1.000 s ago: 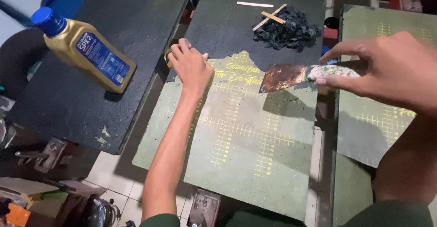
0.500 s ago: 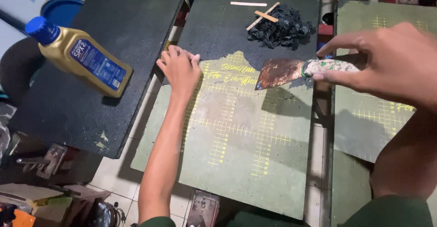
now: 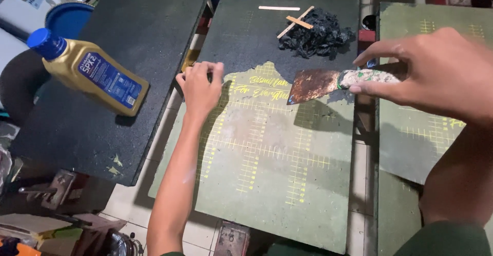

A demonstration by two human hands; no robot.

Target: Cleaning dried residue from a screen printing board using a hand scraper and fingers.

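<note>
Right hand (image 3: 436, 68): fingers closed around the paint-crusted handle of a scraper (image 3: 334, 83), rusty blade tilted onto the green board (image 3: 267, 184) right at the edge of the peeled zone. Left hand (image 3: 200, 86): fingers bent, pressing the board's left edge, gripping nothing. Above the blade, touching bare dark surface: a pile of black scrapings (image 3: 321, 35) with wooden sticks (image 3: 295, 22). A gold bottle with blue cap (image 3: 90, 71) lies on the dark left pallet (image 3: 128, 30).

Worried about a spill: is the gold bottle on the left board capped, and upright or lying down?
Capped and lying down: the gold bottle rests on its side on the dark board, blue cap on.
</note>
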